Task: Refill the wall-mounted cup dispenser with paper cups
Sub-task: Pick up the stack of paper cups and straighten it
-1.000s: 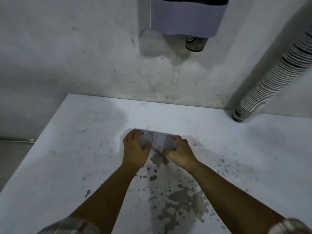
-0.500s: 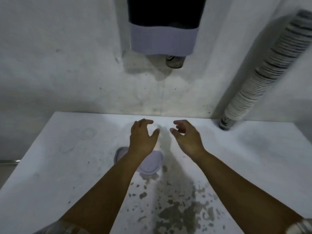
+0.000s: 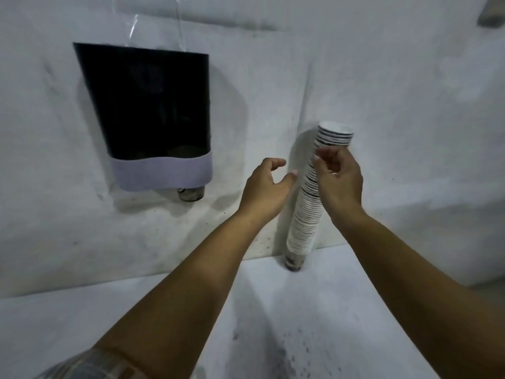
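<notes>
Cups stacked tall on the table, leaning against the wall.
My right hand grasps the stack near its top; my left hand is spread, just beside it, right of the dispenser.

Both bare forearms reach forward and up from the lower edge of the view. The left hand is raised with palm turned rightward, fingers loosely curled and spread, holding nothing. The right hand is level with it, fingers bent inward, fingertips pinched together.
</notes>
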